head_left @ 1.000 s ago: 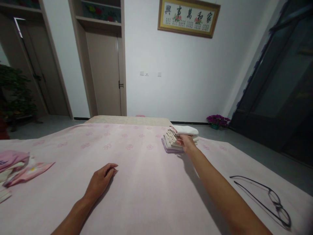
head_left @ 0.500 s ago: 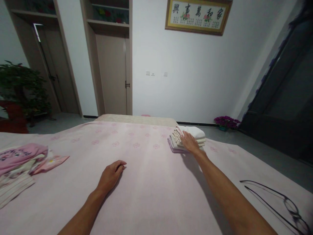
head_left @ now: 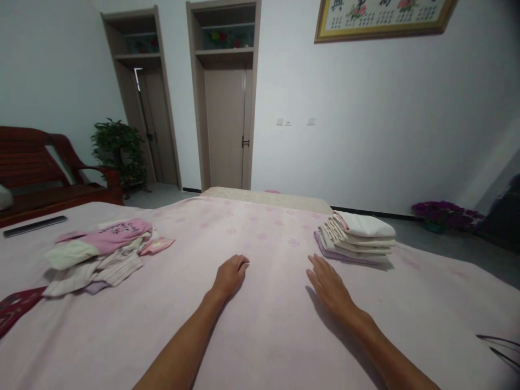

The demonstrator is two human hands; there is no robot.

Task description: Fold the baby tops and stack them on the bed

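My left hand (head_left: 228, 275) rests on the pink bedsheet (head_left: 260, 325) near the middle, fingers curled under loosely, holding nothing. Just to its right, my right hand (head_left: 328, 283) lies flat and open on the sheet, a little short of a neat stack of folded clothes (head_left: 357, 238), white on top and lilac at the bottom. It does not touch the stack. A loose heap of unfolded clothes (head_left: 101, 254), pink, cream and striped, lies on the left side of the bed.
A dark remote-like bar (head_left: 34, 226) lies at the far left edge. Glasses (head_left: 499, 349) peek in at the right edge. A red wooden sofa (head_left: 49, 173), a potted plant (head_left: 117, 149) and two doors stand beyond the bed.
My right hand has let go of the folded stack and drawn back to the sheet. The view has swung left, bringing the unfolded heap and sofa into sight.
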